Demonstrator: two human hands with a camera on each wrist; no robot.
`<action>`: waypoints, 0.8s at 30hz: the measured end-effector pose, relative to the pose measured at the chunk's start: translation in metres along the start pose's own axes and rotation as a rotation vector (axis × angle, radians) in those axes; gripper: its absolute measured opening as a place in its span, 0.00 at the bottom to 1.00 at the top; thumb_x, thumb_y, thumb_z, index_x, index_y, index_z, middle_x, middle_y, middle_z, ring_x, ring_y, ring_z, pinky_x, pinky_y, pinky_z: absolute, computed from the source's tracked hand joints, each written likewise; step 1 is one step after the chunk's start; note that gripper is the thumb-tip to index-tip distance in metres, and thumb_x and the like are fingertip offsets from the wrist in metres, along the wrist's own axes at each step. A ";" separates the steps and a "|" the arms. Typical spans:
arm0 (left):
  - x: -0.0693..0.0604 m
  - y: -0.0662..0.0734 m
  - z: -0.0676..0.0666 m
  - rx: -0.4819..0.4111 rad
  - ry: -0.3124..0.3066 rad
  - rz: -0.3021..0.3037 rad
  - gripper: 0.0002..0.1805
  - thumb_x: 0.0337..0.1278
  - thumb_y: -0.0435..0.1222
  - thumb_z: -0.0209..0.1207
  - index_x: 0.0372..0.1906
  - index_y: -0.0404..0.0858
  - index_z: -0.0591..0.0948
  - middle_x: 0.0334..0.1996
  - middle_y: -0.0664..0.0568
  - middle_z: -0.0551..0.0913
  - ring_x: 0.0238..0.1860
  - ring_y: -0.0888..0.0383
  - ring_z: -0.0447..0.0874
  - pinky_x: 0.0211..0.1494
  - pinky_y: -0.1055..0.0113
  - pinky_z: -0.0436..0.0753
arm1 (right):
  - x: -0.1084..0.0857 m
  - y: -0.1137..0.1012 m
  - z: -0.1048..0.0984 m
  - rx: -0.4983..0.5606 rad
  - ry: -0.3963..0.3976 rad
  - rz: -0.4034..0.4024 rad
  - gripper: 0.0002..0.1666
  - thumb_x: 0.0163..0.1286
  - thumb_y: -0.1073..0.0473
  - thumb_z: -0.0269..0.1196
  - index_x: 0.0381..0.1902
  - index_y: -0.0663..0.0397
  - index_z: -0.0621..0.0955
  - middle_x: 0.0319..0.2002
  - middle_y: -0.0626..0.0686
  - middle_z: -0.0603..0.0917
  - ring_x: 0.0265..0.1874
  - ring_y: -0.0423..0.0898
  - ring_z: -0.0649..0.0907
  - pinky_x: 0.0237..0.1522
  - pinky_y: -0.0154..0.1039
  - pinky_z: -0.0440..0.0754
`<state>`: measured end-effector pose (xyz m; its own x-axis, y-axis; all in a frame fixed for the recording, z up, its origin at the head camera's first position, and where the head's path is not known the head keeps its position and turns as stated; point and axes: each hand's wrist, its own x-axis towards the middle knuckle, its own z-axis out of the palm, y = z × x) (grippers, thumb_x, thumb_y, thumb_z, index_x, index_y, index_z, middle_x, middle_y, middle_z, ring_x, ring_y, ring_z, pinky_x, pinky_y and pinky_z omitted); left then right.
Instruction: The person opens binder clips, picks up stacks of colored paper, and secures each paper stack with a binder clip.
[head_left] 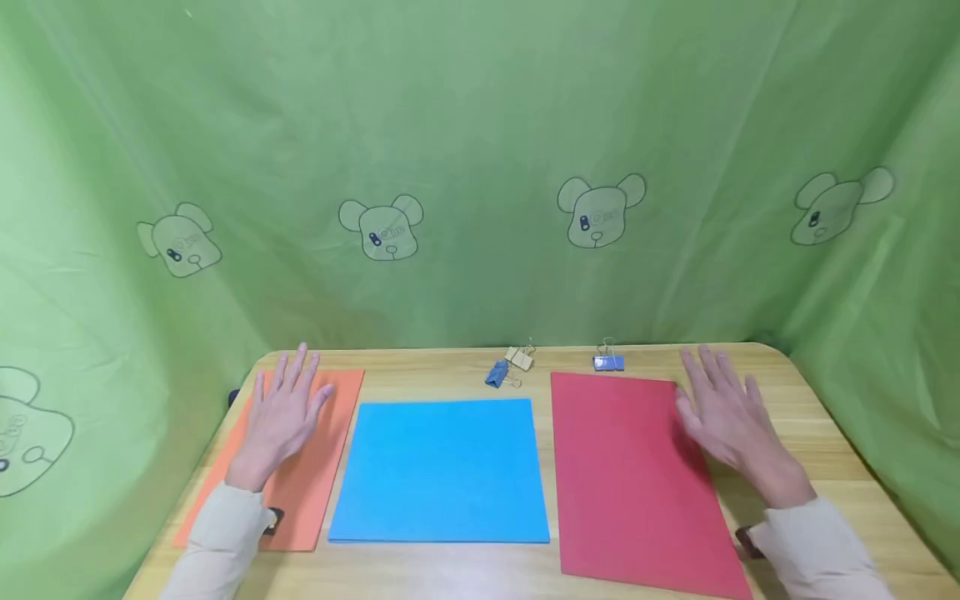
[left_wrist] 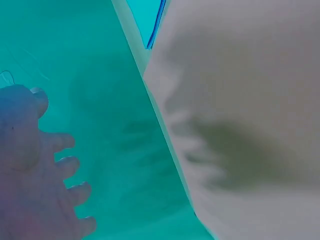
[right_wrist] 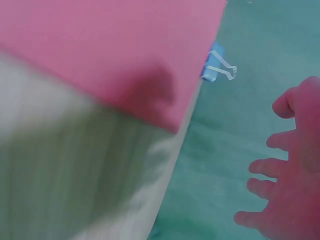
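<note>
My left hand is held over the orange paper at the table's left, fingers straight and spread, holding nothing. In the left wrist view its fingers stand apart from a pale, washed-out surface that carries a shadow. My right hand, also spread and holding nothing, is over the right edge of the red paper. Between the hands lies blue paper, its front edge showing more than one layer. A blue binder clip lies beyond the red paper's far edge.
Near the table's back edge lie a dark blue binder clip and a beige binder clip, close together left of the red paper. Green curtain with bear-head drawings hangs behind and at both sides of the wooden table.
</note>
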<state>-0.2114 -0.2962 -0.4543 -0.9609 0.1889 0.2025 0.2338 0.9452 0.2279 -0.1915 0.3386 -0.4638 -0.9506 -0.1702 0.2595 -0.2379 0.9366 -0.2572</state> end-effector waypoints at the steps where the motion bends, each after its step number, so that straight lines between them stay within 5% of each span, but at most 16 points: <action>1: 0.000 0.000 0.000 -0.011 -0.011 -0.008 0.38 0.82 0.56 0.36 0.81 0.34 0.53 0.83 0.40 0.41 0.80 0.33 0.37 0.75 0.31 0.34 | 0.001 -0.004 -0.001 0.011 0.018 -0.008 0.38 0.81 0.51 0.46 0.81 0.63 0.54 0.77 0.73 0.53 0.75 0.73 0.53 0.65 0.81 0.47; 7: -0.003 -0.007 0.001 -0.107 -0.062 -0.062 0.41 0.81 0.58 0.36 0.83 0.36 0.48 0.82 0.37 0.38 0.80 0.32 0.35 0.74 0.29 0.34 | 0.016 -0.033 -0.006 0.089 0.163 -0.083 0.38 0.77 0.54 0.57 0.78 0.64 0.61 0.71 0.73 0.66 0.68 0.74 0.66 0.63 0.74 0.63; 12: -0.014 -0.020 0.002 -0.177 -0.050 -0.112 0.41 0.81 0.56 0.37 0.82 0.34 0.46 0.80 0.30 0.41 0.78 0.28 0.40 0.72 0.25 0.39 | 0.030 -0.058 0.002 0.201 0.173 -0.069 0.37 0.78 0.50 0.58 0.76 0.63 0.64 0.71 0.70 0.68 0.69 0.72 0.67 0.65 0.71 0.64; 17: -0.024 -0.027 -0.002 -0.229 -0.053 -0.227 0.43 0.80 0.57 0.40 0.83 0.35 0.43 0.79 0.25 0.41 0.76 0.23 0.41 0.68 0.21 0.46 | 0.045 -0.076 0.020 0.324 0.197 -0.050 0.34 0.78 0.50 0.59 0.74 0.62 0.69 0.68 0.66 0.74 0.66 0.67 0.72 0.64 0.69 0.68; 24: -0.021 -0.028 -0.008 -0.374 -0.208 -0.343 0.50 0.78 0.50 0.50 0.81 0.34 0.31 0.76 0.20 0.40 0.73 0.17 0.39 0.67 0.21 0.48 | 0.051 -0.084 0.043 0.483 0.195 0.002 0.29 0.78 0.52 0.61 0.70 0.61 0.72 0.59 0.63 0.81 0.56 0.62 0.81 0.55 0.60 0.81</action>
<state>-0.1967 -0.3288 -0.4573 -0.9915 -0.0290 -0.1271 -0.0978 0.8100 0.5783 -0.2288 0.2378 -0.4686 -0.9074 -0.0650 0.4152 -0.3444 0.6811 -0.6461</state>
